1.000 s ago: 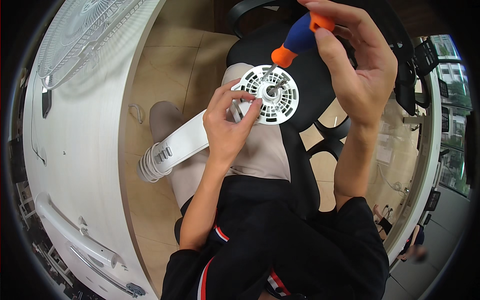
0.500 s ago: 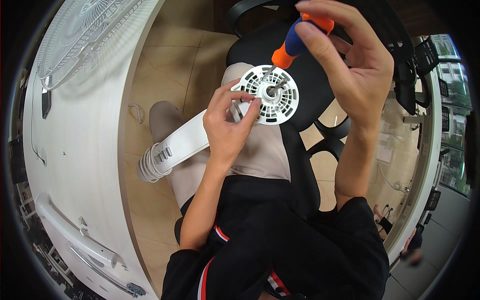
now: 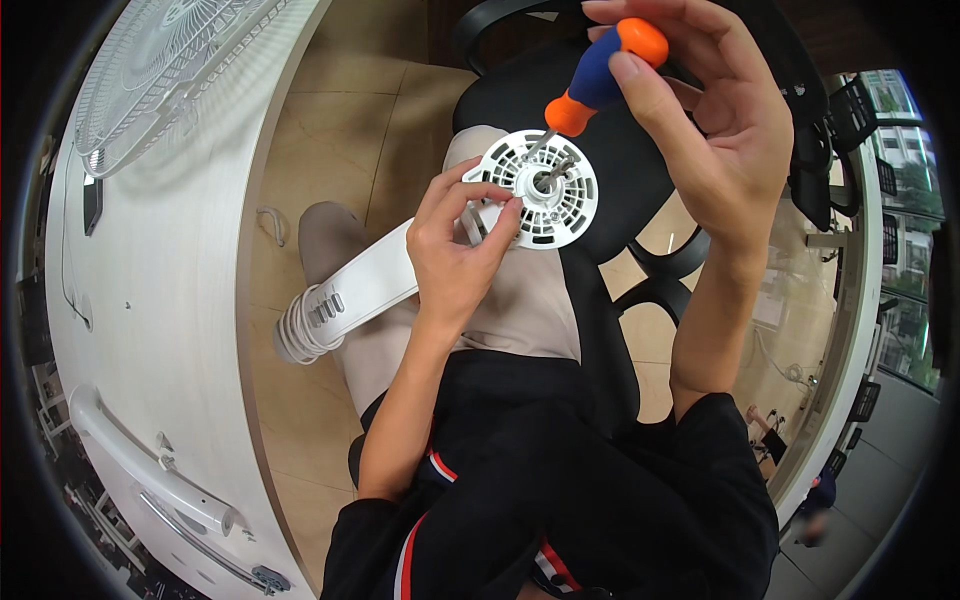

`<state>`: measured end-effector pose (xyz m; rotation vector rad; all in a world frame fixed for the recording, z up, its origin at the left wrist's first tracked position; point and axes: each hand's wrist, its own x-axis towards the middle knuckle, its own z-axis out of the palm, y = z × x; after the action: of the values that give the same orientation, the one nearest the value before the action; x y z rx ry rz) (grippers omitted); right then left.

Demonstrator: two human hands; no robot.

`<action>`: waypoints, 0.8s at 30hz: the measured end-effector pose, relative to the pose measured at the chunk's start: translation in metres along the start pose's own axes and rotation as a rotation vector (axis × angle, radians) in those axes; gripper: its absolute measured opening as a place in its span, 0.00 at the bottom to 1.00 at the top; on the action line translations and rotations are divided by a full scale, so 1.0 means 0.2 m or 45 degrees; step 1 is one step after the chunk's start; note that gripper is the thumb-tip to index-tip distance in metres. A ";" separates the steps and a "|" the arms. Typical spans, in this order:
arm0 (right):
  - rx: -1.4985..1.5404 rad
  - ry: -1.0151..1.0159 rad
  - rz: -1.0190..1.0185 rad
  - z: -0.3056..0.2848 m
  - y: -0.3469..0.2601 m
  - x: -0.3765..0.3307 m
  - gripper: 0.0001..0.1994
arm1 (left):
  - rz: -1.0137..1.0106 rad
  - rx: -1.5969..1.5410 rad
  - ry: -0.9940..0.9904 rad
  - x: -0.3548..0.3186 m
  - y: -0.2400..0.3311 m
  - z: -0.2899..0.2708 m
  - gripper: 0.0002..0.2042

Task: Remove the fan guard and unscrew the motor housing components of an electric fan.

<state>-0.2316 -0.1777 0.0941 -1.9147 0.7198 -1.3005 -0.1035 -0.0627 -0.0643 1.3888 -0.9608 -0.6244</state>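
Observation:
A white fan body lies across my lap. Its slotted round motor housing [image 3: 572, 218] faces up with a metal shaft [image 3: 555, 178] at the middle, and its flat column [image 3: 375, 272] carries a row of grey buttons. At the column's lower end a white cord [image 3: 298, 335] is wound round it. My left hand [image 3: 452, 255] holds the near-left side of the housing between thumb and fingers. My right hand [image 3: 720, 150], above and right of it, has thumb and fingers loosely round the blue-and-orange handle of a screwdriver [image 3: 598, 78]. The screwdriver slants down, its tip among the housing's slots.
On the left, a white table [image 3: 190, 290] bears a fan grille [image 3: 165, 85], a curved white tube [image 3: 150, 470] and small loose parts. A black chair seat [image 3: 625, 175] is beyond the housing. Another person's hand [image 3: 755, 415] shows at lower right.
My right hand has shifted slightly right and its fingers have loosened around the screwdriver's handle, baring the orange end. The left hand and the fan body have stayed in place.

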 end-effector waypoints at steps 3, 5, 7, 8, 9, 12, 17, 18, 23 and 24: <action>-0.583 0.057 -0.089 0.11 -0.12 0.01 0.15 | 0.067 0.048 0.009 0.01 0.01 0.00 0.10; -0.582 -0.056 -0.078 0.04 -0.13 0.01 0.15 | 0.061 0.032 0.004 0.00 0.02 -0.01 0.10; -0.574 -0.169 -0.065 0.03 -0.15 0.02 0.16 | 0.051 0.098 -0.032 0.00 0.00 -0.01 0.10; -0.612 -0.155 -0.049 0.04 -0.17 0.02 0.16 | 0.050 0.101 -0.031 0.00 0.00 -0.01 0.10; -0.650 -0.141 -0.033 0.05 -0.18 0.02 0.15 | 0.037 0.062 -0.014 0.00 0.00 -0.01 0.09; -0.314 -0.211 -0.097 -0.07 -0.02 0.03 0.15 | 0.054 0.008 0.012 0.00 -0.01 0.00 0.09; -0.400 -0.189 -0.187 -0.05 -0.02 0.03 0.14 | -0.112 -0.067 -0.005 -0.01 0.02 0.00 0.08; -0.221 -0.235 -0.262 -0.08 0.01 0.03 0.13 | -0.052 -0.032 0.005 0.00 0.01 -0.01 0.08; -0.467 -0.146 -0.118 0.02 -0.08 0.00 0.11 | 0.004 -0.029 0.024 0.00 0.03 0.00 0.08; -0.673 -0.128 -0.069 0.05 -0.13 0.01 0.12 | 0.014 -0.003 -0.003 0.00 0.02 -0.01 0.08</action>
<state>-0.2200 -0.1608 0.1123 -2.4096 1.0424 -1.1066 -0.1025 -0.0619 -0.0609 1.3803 -0.9689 -0.6187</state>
